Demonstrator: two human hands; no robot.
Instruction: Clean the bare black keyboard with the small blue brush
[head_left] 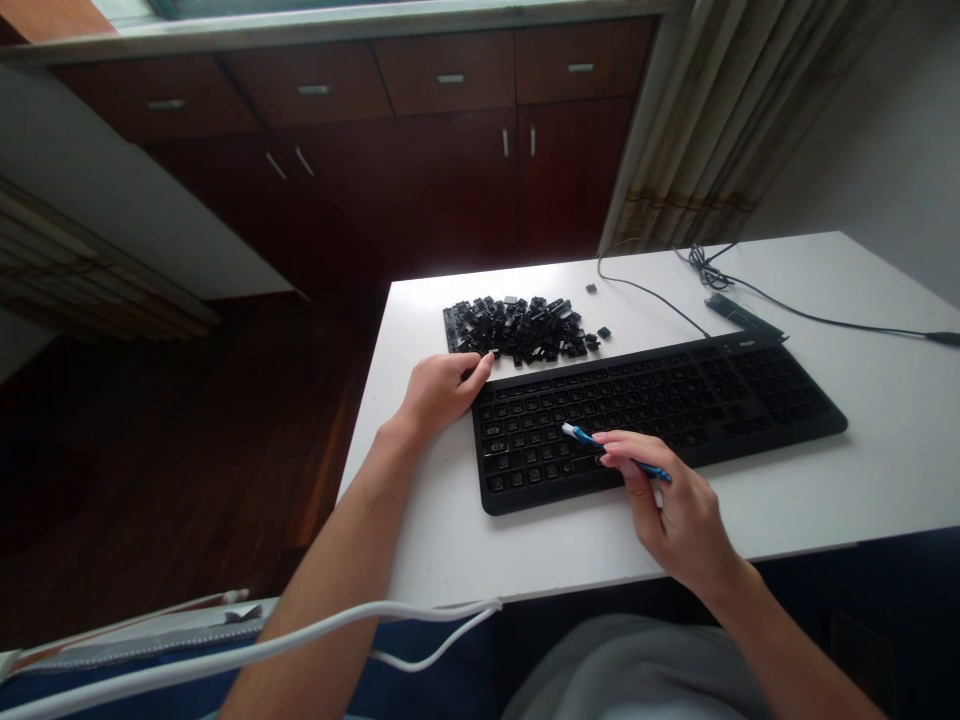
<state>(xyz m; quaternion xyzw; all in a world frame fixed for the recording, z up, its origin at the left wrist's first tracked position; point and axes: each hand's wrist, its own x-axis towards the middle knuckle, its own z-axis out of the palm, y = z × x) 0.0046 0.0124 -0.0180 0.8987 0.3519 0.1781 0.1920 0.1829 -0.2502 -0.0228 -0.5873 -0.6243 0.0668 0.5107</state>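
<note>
A black keyboard (637, 415), its keycaps off and the key sockets bare, lies at a slant on a white table. My right hand (679, 510) pinches a blue-and-white toothbrush (582, 436), whose white bristle head is over the left-middle part of the sockets. At the keyboard's far left corner, my left hand (444, 388) is closed against the edge, thumb and fingers close together; its fingertips are partly hidden. Just beyond it is a heap of loose black keycaps (525, 328), with a few stray ones to its right.
The white table (795, 510) has its left edge beside my left forearm. A thin cable (652, 290) runs from the keyboard's back. Behind it lie a flat black piece (742, 315) and a coiled cord (705, 265). A white cable (247, 655) crosses the lower left foreground.
</note>
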